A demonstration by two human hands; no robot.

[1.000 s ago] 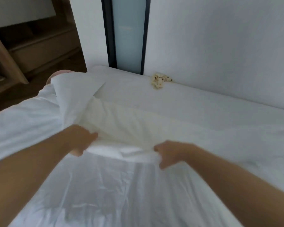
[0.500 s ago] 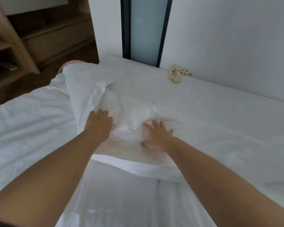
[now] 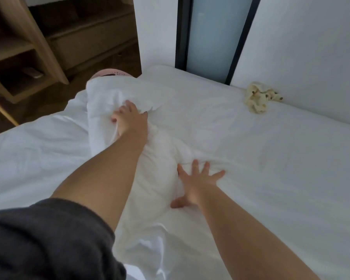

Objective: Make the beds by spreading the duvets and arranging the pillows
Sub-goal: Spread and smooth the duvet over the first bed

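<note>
Since the pillow [image 3: 161, 156] runs 11 to 5 o'clock, left hand [image 3: 130, 120] grips the far end, right hand [image 3: 196, 185] is spread flat nearer me.

I'm looking into a bedroom: a white-sheeted mattress [image 3: 261, 142] against a plain white wall [image 3: 311, 47], a rumpled white duvet [image 3: 28, 158] and soft white pillow [image 3: 111, 93] on it, light wooden open shelving [image 3: 20, 51] nearby.

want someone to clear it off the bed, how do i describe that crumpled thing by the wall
Follow the far edge of the white bed where it meets the wall. Just right of the dark-framed glass panel lies a small crumpled cloth. It alone is cream with brown spots; everything around it is plain white.
</note>
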